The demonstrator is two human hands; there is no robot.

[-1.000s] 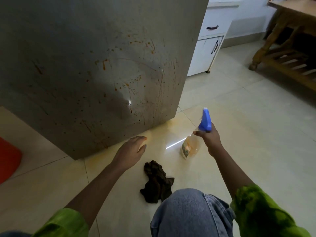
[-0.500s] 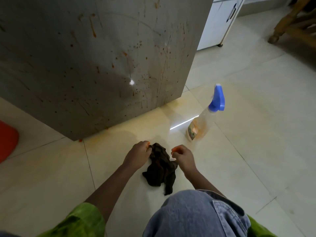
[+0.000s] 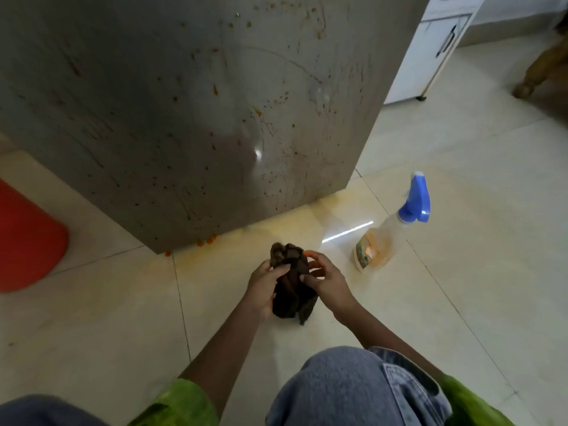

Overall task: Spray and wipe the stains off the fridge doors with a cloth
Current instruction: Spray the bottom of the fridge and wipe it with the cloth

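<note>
The grey fridge door (image 3: 190, 118) fills the upper left, flecked with orange-brown splatter and streaks down to its bottom edge. A dark brown cloth (image 3: 290, 287) hangs bunched just above the floor in front of it. My left hand (image 3: 264, 284) grips the cloth's left side and my right hand (image 3: 325, 279) pinches its right side. A clear spray bottle (image 3: 387, 238) with a blue trigger head and orange liquid stands on the tiles to the right of my hands, untouched.
An orange-red object (image 3: 27, 238) sits on the floor at the far left. A white cabinet (image 3: 430, 53) stands behind the fridge's right edge, and a wooden furniture leg (image 3: 538, 72) shows at the far right. My denim-clad knee (image 3: 347, 388) is below the hands. Orange drips lie under the door.
My right hand set the spray bottle down on the floor and came to the cloth. Both hands took hold of the cloth and lifted it off the tiles.
</note>
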